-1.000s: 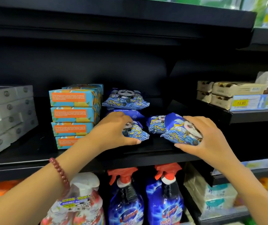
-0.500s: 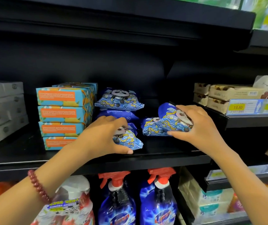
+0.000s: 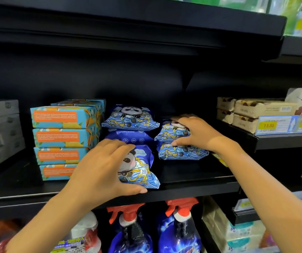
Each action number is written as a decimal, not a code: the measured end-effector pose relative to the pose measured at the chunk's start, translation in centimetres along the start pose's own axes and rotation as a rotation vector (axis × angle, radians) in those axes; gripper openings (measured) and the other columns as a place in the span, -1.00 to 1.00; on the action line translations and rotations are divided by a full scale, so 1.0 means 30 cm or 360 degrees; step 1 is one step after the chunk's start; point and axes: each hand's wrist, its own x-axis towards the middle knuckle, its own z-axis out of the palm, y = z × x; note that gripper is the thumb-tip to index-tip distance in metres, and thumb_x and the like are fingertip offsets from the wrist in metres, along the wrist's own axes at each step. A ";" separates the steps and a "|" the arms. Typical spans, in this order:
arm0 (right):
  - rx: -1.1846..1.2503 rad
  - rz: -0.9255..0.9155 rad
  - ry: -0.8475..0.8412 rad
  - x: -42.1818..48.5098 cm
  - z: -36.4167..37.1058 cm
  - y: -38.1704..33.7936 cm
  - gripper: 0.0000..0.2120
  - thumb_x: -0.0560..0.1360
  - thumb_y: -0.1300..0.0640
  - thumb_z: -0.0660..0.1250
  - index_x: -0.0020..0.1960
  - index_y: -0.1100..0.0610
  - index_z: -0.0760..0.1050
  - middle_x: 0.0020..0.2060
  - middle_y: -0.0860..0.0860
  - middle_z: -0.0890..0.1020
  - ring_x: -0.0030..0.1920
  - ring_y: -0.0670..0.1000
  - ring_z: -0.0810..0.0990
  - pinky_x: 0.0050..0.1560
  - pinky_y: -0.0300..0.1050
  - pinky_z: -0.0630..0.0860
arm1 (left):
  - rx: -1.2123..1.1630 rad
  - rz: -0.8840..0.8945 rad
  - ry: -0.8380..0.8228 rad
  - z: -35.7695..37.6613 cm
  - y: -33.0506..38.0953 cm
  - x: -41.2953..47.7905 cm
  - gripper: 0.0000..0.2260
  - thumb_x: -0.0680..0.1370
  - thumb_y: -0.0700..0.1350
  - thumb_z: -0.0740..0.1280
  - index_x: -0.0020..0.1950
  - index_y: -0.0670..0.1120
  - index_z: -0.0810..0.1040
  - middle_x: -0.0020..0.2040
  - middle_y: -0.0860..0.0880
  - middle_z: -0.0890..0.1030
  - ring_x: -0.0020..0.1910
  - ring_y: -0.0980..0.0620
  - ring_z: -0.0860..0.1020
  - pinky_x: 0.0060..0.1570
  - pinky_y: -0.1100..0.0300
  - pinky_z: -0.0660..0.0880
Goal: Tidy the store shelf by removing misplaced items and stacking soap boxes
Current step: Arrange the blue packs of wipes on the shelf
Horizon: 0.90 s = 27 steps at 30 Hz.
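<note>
Your right hand (image 3: 198, 133) has just landed its panda-print pack (image 3: 171, 133) on the lower pack (image 3: 183, 152), fingers clamped over it. Your left hand (image 3: 101, 170) grips the front pack (image 3: 140, 172) at the shelf (image 3: 192, 181) edge, fingers curled round it. That one stacks next; the soap boxes (image 3: 62, 136) stand stacked alongside.

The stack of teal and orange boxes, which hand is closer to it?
Left. The left hand grips a panda pack just right of the teal boxes; the right hand holds a second pack farther right.
</note>
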 end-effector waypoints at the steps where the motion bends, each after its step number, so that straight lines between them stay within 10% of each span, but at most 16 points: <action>1: 0.0018 -0.0005 -0.0010 0.000 -0.001 0.003 -0.34 0.35 -0.11 0.46 0.38 0.05 0.35 0.19 0.02 0.48 0.22 0.02 0.38 0.13 -0.20 0.32 | -0.0015 -0.0005 0.0001 -0.002 -0.001 0.000 -0.16 0.22 0.49 0.19 0.20 -0.13 0.57 0.01 0.01 0.61 -0.02 -0.01 0.57 -0.02 0.21 0.45; 8: -0.0055 0.0044 -0.0004 -0.029 -0.009 -0.004 -0.30 0.37 -0.13 0.44 0.43 -0.02 0.28 0.26 0.00 0.44 0.29 0.03 0.36 0.28 -0.06 0.35 | -0.0025 0.0000 0.0052 -0.016 0.004 0.024 -0.17 0.22 0.47 0.22 0.19 -0.16 0.57 0.01 0.00 0.62 -0.03 -0.04 0.57 -0.03 0.23 0.39; 15: 0.0306 -0.0092 0.0876 -0.292 0.058 -0.045 -0.64 0.42 -0.05 0.39 0.13 0.11 0.57 0.04 -0.11 0.56 0.12 -0.07 0.51 0.14 -0.39 0.32 | -0.0119 0.0107 0.0338 -0.106 0.053 0.166 -0.16 0.21 0.45 0.27 0.23 -0.16 0.55 0.06 -0.04 0.61 0.03 -0.07 0.55 0.04 0.22 0.34; 20: 0.0308 -0.0018 0.0317 -0.419 0.172 -0.081 -0.44 0.34 -0.32 0.34 0.25 -0.08 0.51 0.20 -0.25 0.48 0.26 -0.29 0.36 0.19 -0.52 0.20 | -0.0193 0.0148 0.0178 -0.120 0.145 0.386 -0.11 0.14 0.49 0.32 0.26 -0.10 0.51 0.10 -0.02 0.58 0.11 -0.04 0.50 0.07 0.17 0.40; 27: 0.0190 0.0029 0.0283 -0.430 0.188 -0.079 -0.43 0.38 -0.24 0.36 0.35 -0.15 0.39 0.33 -0.28 0.38 0.36 -0.30 0.22 0.25 -0.51 0.07 | -0.0177 0.0116 -0.0082 0.017 0.204 0.581 -0.21 0.24 0.41 0.39 0.24 -0.13 0.48 0.12 -0.06 0.57 0.08 -0.04 0.52 0.03 -0.02 0.52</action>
